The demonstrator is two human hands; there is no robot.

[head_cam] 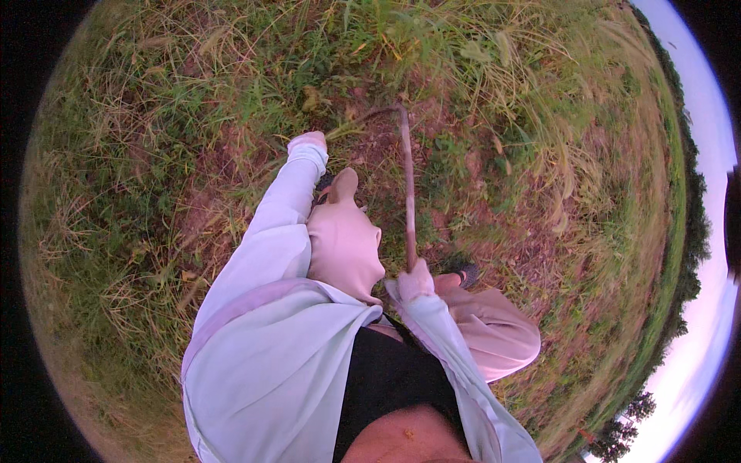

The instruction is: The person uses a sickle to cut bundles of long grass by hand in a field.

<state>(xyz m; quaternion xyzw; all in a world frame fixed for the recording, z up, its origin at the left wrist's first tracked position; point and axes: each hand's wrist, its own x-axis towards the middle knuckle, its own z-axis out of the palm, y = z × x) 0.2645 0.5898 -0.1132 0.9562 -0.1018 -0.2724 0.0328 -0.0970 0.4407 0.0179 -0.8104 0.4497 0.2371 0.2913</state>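
My right hand (pixel 417 281) is closed around the lower end of a long wooden handle (pixel 408 191), which points away from me. At its far end a dark curved blade (pixel 379 111) bends left, like a sickle's. Ahead and to the left, my left hand (pixel 315 139) reaches low at the end of a pale sleeve. A bunch of grass stems (pixel 345 131) runs from that hand toward the blade's tip. My fingers there are mostly hidden by the hand and cuff. Blade and stems meet or overlap; contact is unclear.
Tall grass with seed heads (pixel 503 49) grows ahead and to the right. Reddish bare soil (pixel 202 220) shows between weeds. My bent knees (pixel 341 249) and a dark shoe (pixel 470 275) are close to the handle. Trees (pixel 697 231) line the horizon at right.
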